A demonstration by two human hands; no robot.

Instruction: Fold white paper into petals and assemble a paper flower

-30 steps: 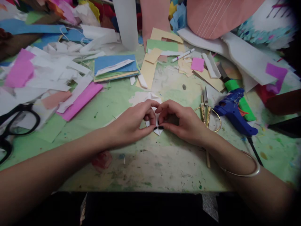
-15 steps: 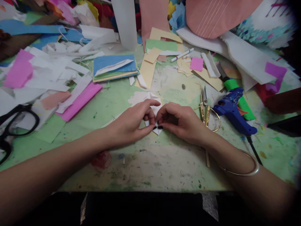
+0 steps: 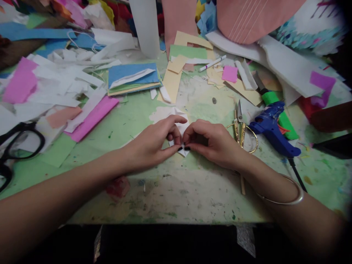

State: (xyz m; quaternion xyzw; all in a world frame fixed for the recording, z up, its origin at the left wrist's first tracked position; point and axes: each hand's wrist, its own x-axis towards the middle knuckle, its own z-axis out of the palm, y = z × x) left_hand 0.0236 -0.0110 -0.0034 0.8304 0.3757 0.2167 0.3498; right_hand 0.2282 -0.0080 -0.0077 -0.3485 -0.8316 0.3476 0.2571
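A small folded piece of white paper (image 3: 176,112) lies on the green, paint-stained table, its lower tip pointing toward me. My left hand (image 3: 163,139) pinches its left side near that tip, thumb and fingers together. From the right, my right hand (image 3: 210,143) pinches the same paper, its thumb tip almost meeting the left one. Both hands cover much of the paper, so its folds are only partly visible. Just beyond my right hand lie gold-handled scissors (image 3: 243,134) with a thin stick beside them.
A blue glue gun (image 3: 271,128) with its cord is on the right. Black-handled scissors (image 3: 24,141) lie at the left edge. A stack of coloured paper (image 3: 133,79), a pink folded strip (image 3: 92,121), a white pen (image 3: 212,63) and heaps of paper scraps cover the far side.
The hands keep nearly the same pinch on the white paper. Only a very slight shift of the whole view shows.
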